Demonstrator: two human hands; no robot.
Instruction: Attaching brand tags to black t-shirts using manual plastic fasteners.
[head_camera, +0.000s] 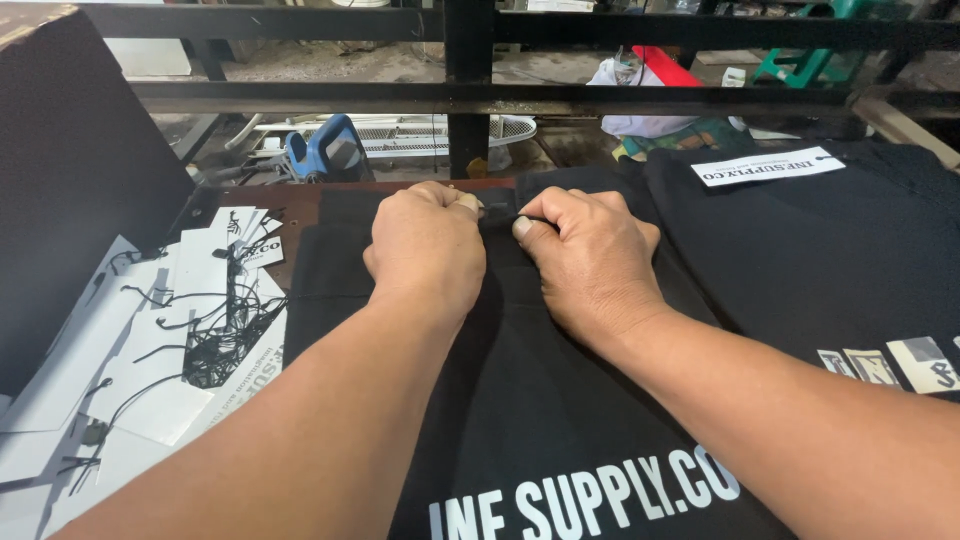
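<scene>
Black cotton fills the middle of the view: a folded black T-shirt (520, 400) lies flat on the table, its long axis running away from the person, collar end at the far edge and white printed lettering on the near end. Both hands work at the collar. The left hand (425, 245) rests knuckles-up on the cloth, fingers curled closed, thumb and forefinger pinched at the neckline. The right hand (590, 260) sits just beside it, nearly touching, its thumb pressed down on the same bit of fabric and its fingers folded under; whether anything small is held between the fingertips cannot be told.

To the left, on the table, lies a loose heap of white paper hang tags (150, 350) with black strings (215, 340), spread beside a dark cardboard box (70, 180). To the right is a stack of more black garments (830, 240), with one white tag (765, 166) lying on top. A black metal rail (480, 95) crosses behind the table.
</scene>
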